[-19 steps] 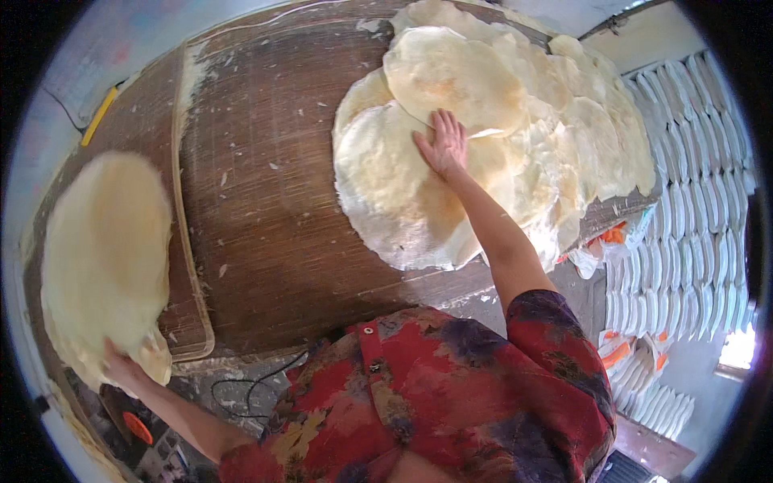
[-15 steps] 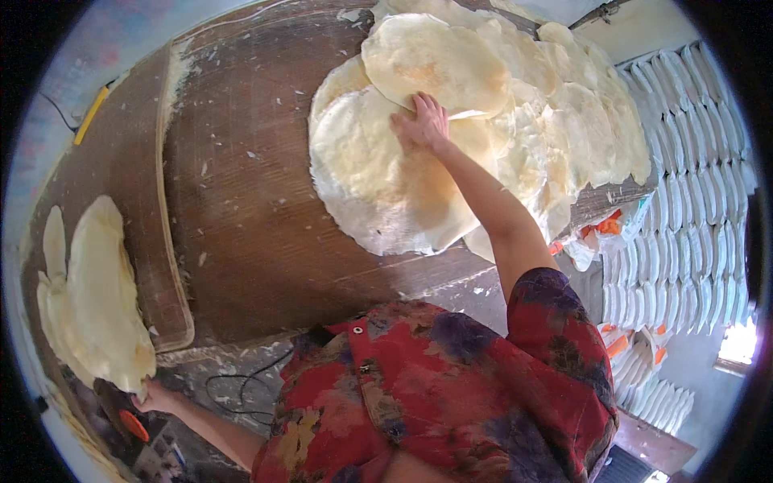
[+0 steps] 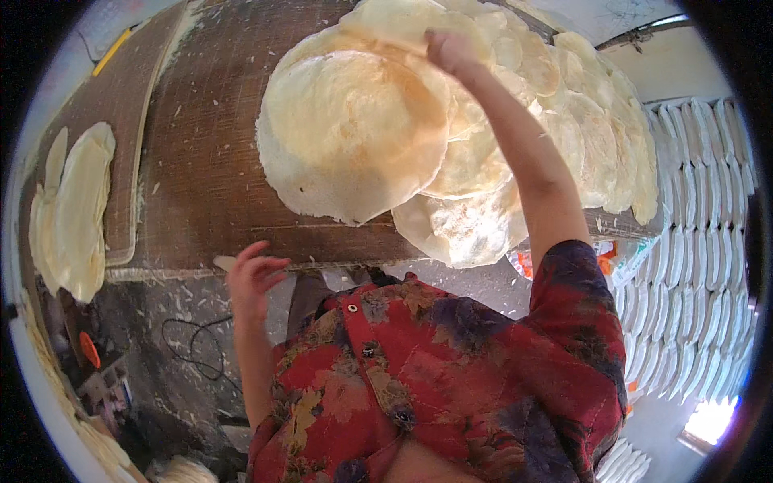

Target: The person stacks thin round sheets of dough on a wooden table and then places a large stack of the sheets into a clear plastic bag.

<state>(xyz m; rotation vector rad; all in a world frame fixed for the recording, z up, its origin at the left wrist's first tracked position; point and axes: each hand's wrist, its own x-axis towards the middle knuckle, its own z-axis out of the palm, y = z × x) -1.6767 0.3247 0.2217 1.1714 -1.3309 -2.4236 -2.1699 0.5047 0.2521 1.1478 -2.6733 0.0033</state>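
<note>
A large thin round flatbread (image 3: 354,137) lies on the brown table (image 3: 209,161), overlapping several other pale flatbreads (image 3: 555,113). My right hand (image 3: 452,55) is at the far edge of this large sheet. Its fingers look closed on that edge, although motion smears both the hand and the edge. Near the table's front edge, my left hand (image 3: 256,278) is raised with its fingers apart and nothing in them. A pile of folded pale dough sheets (image 3: 80,209) rests at the far left, apart from both hands.
Stacks of white packages (image 3: 684,225) stand at the right. An orange-and-white bag (image 3: 612,258) sits by the table's right end. A black cable (image 3: 193,346) loops over the flake-strewn floor at lower left, near an orange object (image 3: 88,350). A yellow strip (image 3: 113,50) is at upper left.
My left hand has left the folded sheets and moved right to the table's front edge. My right hand has moved farther away over the pile. The view has shifted.
</note>
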